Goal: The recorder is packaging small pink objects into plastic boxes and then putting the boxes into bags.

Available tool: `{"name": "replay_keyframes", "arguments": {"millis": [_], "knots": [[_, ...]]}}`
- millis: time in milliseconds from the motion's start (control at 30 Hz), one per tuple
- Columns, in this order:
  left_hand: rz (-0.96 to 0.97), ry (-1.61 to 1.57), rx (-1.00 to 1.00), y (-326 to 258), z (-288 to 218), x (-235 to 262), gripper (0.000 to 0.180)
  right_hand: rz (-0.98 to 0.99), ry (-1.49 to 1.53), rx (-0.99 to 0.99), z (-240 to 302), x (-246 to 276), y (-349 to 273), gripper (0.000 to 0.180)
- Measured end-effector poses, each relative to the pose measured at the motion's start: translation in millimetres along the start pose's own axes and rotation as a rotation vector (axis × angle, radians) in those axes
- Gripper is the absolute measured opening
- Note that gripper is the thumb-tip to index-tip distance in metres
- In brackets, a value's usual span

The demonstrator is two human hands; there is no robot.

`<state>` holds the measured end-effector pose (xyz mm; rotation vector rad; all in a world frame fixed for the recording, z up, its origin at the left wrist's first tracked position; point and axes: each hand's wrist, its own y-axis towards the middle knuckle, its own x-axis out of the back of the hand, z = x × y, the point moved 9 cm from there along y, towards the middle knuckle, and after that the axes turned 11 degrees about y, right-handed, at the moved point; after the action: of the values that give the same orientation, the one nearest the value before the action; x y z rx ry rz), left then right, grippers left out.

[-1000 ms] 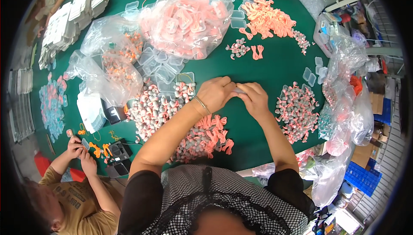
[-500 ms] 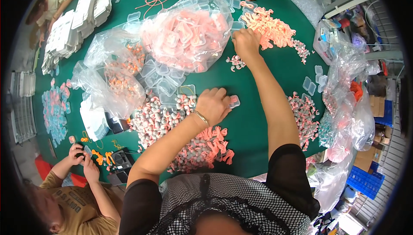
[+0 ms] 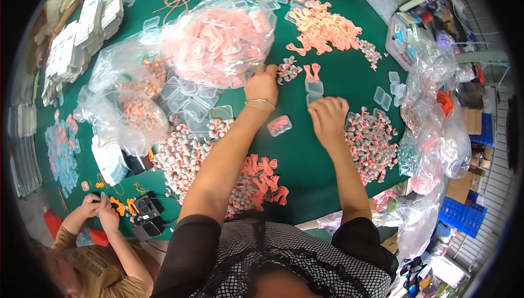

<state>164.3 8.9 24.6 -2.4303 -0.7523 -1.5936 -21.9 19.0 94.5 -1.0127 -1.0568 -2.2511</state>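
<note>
My left hand reaches to the near side of a bulging clear bag of pink cord pieces in small boxes. Its bent fingertips meet the edge of a little heap of grey-and-pink beads; what they pinch is hidden. Lower right of it, my right hand has its fingers curled at the near edge of an opened clear plastic box. A looped pink cord bundle lies at that box's far end. Between my forearms rests a closed small box with pink content.
Orange-pink cord bundles are heaped at the far side. Bead piles lie left and right, with pink cords near me. A co-worker's hands work at lower left. Plastic bags line the right edge.
My left hand has moved up from the small filled box, leaving it on the table. My right hand has come back toward me from the orange-pink cord heap; an opened box with cord lies before it.
</note>
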Motion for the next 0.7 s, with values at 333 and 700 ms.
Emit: {"name": "replay_keyframes", "arguments": {"millis": [333, 700], "knots": [[-0.115, -0.056, -0.183, -29, 1, 15, 0.008, -0.204, 0.063, -0.159, -65, 31, -1, 0.010], [-0.013, -0.149, -0.089, -19, 6, 6, 0.011, -0.257, -0.413, -0.821, -292, 76, -6, 0.018]]}}
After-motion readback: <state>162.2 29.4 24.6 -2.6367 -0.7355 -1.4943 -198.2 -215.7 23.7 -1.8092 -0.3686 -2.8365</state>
